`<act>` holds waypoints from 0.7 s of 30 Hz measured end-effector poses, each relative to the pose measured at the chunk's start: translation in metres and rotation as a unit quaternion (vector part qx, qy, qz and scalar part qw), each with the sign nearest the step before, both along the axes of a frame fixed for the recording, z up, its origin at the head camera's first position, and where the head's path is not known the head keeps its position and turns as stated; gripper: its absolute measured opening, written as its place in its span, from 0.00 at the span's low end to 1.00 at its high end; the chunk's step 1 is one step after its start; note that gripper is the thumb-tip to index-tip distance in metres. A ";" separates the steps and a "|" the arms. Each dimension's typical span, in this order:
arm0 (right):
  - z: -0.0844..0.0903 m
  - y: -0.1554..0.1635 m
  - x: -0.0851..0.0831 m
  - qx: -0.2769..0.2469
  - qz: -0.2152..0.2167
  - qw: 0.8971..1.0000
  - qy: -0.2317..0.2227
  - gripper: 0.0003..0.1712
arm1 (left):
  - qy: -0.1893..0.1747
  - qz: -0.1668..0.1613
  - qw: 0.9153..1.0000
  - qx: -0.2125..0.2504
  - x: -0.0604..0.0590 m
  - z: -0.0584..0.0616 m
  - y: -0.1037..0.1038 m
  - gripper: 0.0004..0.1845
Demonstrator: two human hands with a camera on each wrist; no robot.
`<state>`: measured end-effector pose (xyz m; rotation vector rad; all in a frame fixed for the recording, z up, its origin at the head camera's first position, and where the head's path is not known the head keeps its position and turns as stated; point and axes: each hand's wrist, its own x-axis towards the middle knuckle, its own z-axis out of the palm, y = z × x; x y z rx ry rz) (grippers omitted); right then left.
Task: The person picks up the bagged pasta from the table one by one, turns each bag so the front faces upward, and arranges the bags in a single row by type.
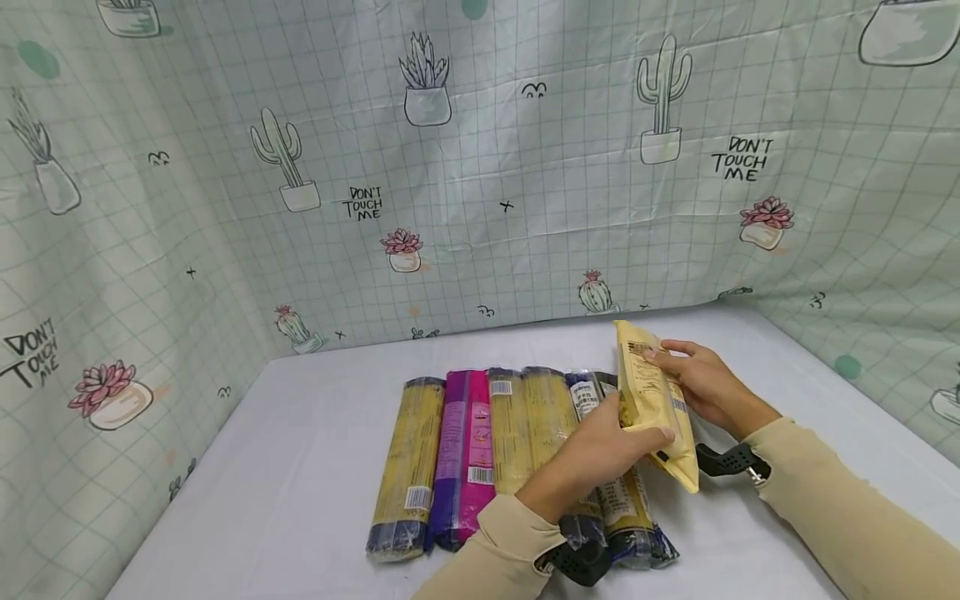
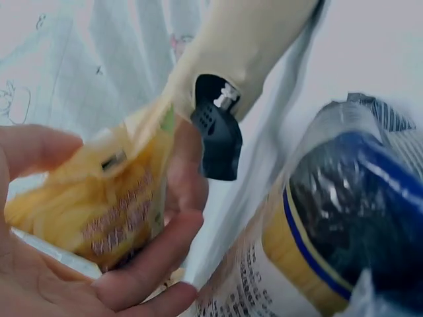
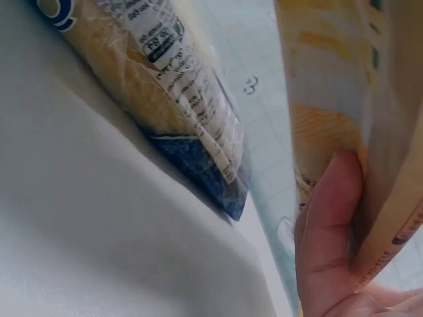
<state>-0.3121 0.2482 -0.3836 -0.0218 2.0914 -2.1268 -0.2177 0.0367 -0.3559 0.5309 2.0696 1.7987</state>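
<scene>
Two hands are being wrapped around one yellow packet [image 1: 654, 400], which is being held tilted above the right end of a row of packets on the white worktop [image 1: 300, 483]. The left hand [image 1: 600, 450] is gripping the packet's near part, its fingers curled around the packet; the right hand [image 1: 701, 379] is gripping the far part, its fingers curled over the packet's edge (the right wrist view shows one fingertip [image 3: 330, 218] pressed on the wrapper). Long noodle packets are lying side by side in the row: a yellow one with a dark end [image 1: 408, 467] at the left, a purple and pink one [image 1: 465, 454] just beside it, a further yellow packet [image 1: 525, 425] in the middle, and a clear packet with a blue end [image 1: 633, 525] at the right, partly hidden under the left hand. A cactus-print cloth [image 1: 450, 167] is hanging behind and at both sides of the worktop.
</scene>
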 end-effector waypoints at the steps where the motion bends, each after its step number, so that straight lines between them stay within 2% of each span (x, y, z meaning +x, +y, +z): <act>1: 0.000 -0.001 0.000 -0.003 0.000 1.000 0.003 0.52 | 0.002 0.012 1.000 -0.001 0.000 0.000 0.001 0.28; 7: -0.002 -0.004 -0.002 -0.016 -0.004 1.000 0.008 0.53 | -0.008 0.044 0.999 0.011 0.001 -0.001 0.001 0.25; 14: 0.000 -0.003 0.000 -0.013 0.000 1.000 0.005 0.54 | 0.014 0.055 0.998 -0.007 0.001 -0.001 0.004 0.34; 21: 0.005 -0.002 0.002 0.016 0.019 0.999 0.021 0.51 | 0.035 0.095 0.995 -0.027 0.002 0.000 0.004 0.39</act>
